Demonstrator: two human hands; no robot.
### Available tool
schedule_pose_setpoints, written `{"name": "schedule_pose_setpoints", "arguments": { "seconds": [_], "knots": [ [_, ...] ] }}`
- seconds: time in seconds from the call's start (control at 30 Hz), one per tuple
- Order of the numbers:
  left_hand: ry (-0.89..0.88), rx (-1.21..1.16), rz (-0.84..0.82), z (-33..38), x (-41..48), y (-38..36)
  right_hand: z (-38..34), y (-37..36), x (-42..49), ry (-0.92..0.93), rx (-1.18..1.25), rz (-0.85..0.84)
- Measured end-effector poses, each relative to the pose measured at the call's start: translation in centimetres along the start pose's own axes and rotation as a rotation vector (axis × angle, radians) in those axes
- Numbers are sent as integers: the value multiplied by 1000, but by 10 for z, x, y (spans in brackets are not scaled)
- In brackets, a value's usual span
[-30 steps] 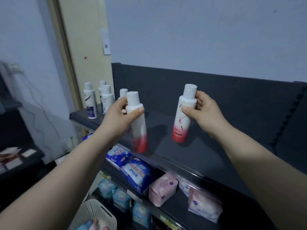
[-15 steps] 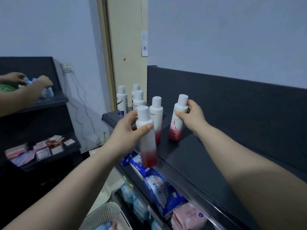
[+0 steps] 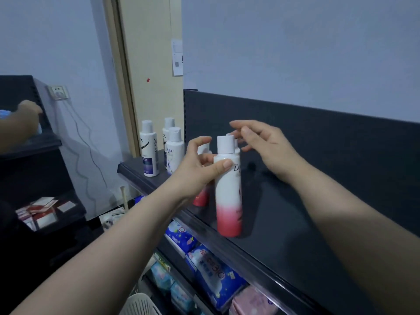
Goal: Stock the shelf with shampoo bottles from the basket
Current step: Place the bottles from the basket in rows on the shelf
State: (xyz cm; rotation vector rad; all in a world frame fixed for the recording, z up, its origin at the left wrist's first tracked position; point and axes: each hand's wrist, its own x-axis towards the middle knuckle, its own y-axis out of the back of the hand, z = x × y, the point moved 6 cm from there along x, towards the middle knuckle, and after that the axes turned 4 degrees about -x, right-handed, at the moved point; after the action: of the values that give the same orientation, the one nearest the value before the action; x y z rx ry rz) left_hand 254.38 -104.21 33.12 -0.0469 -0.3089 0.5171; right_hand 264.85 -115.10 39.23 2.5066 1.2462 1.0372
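My left hand [image 3: 195, 171] is closed on a white-to-pink shampoo bottle [image 3: 228, 201], thumb across its front. The bottle stands upright on the dark top shelf [image 3: 286, 226], close to the front edge. Just behind it, a second pink bottle [image 3: 236, 144] shows only part of its cap and shoulder. A third pink bottle [image 3: 201, 198] is mostly hidden by my left hand. My right hand [image 3: 266, 144] hovers above and behind these bottles with fingers spread, holding nothing. The white basket [image 3: 141, 305] shows only its rim at the bottom edge.
Three white bottles [image 3: 148, 153] stand at the shelf's left end near the door frame. Packs of pads [image 3: 211, 267] fill the lower shelves. Another person's hand [image 3: 27, 114] reaches onto a dark shelf unit [image 3: 41, 144] at the left. The top shelf runs bare to the right.
My right hand has let go of its pink bottle on the shelf and opened. My left hand has brought its bottle in over the shelf's front edge, in front of the others.
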Motion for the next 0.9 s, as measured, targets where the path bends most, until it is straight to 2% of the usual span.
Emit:
{"name": "schedule_pose_setpoints", "arguments": {
  "seconds": [0.1,0.23,0.3,0.4,0.47,0.6,0.9],
  "knots": [
    [18,-136,-91,-9,13,-21,-8,5,-8,-77,33,-153],
    [34,-208,-152,-17,21,-42,1,23,-12,-181,54,-110],
    [-48,-84,-130,-13,25,-44,6,37,-9,-182,-39,4],
    [-221,152,35,-1,26,-33,20,61,2,-203,-227,246],
    [-274,224,111,2,24,-26,33,68,12,-230,-329,325],
    [-294,337,129,-8,20,-14,66,64,34,-292,-426,389],
    [-188,398,-8,-42,14,-17,116,39,44,-306,-423,378]
  ]
}}
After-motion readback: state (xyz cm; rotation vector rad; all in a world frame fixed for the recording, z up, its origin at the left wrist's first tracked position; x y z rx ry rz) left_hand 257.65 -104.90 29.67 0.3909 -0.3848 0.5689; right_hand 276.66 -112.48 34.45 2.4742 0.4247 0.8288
